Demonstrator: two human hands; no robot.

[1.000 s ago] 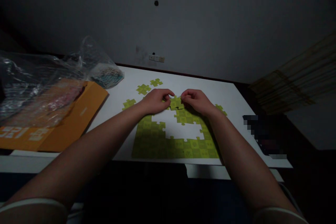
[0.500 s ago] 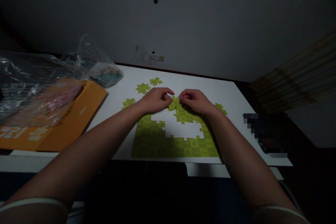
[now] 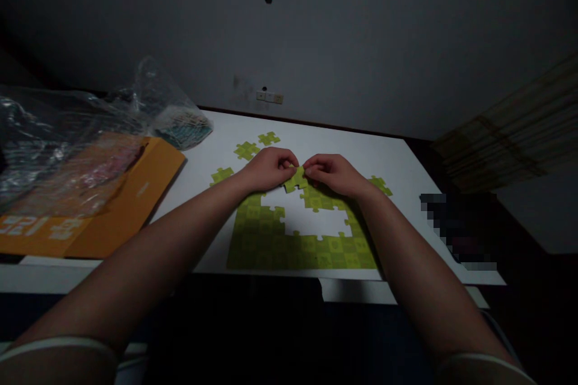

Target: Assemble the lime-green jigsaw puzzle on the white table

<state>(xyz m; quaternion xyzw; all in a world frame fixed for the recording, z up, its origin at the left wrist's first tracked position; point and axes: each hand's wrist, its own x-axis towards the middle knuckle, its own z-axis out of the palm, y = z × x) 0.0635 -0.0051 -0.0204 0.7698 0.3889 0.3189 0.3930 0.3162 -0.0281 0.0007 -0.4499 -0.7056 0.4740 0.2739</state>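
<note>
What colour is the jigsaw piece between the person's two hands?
Yellow-green; the jigsaw piece shows best in the head view, the only one.

A dim, plain room, most likely in a home.
The far edge of a white tabletop point(image 3: 356, 143) runs along a grey wall point(image 3: 370, 42), which carries a row of small wall plates point(image 3: 270, 97) (sockets or switches, too small to tell). Beyond the tabletop's right edge hangs a patterned curtain point(image 3: 501, 144). A yellow-green jigsaw puzzle point(image 3: 257, 243) lies by the near edge, and an orange folder point(image 3: 153, 180), partly under clear plastic point(image 3: 58, 114), takes up the left end, like household leisure things.
</note>
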